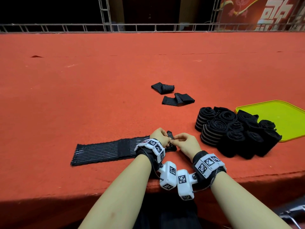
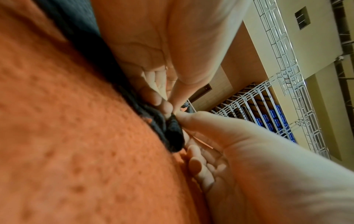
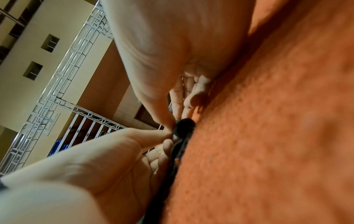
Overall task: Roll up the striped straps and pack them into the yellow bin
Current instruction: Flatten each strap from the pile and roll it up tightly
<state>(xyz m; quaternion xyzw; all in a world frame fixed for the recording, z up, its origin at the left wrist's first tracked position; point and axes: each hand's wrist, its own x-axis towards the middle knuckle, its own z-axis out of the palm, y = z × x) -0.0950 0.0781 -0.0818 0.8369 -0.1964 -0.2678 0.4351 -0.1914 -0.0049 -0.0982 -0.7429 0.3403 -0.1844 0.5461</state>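
A black strap with thin white stripes (image 1: pixel 102 152) lies flat on the red table near the front edge, its right end curled into a small roll (image 1: pixel 170 136). My left hand (image 1: pixel 162 138) and right hand (image 1: pixel 179 138) both pinch that rolled end between thumb and fingertips. The left wrist view shows the dark roll (image 2: pixel 173 131) held by fingertips (image 2: pixel 164 106) against the cloth. In the right wrist view the roll (image 3: pixel 184 126) sits under my right thumb. A yellow bin (image 1: pixel 283 113) stands at the right, with several rolled straps (image 1: pixel 231 129) piled against its near left side.
Two loose, folded striped straps (image 1: pixel 162 87) (image 1: pixel 178 99) lie further back on the red cloth (image 1: pixel 82 80). A metal truss railing (image 1: pixel 148 28) runs along the table's far edge. The table's front edge passes under my wrists.
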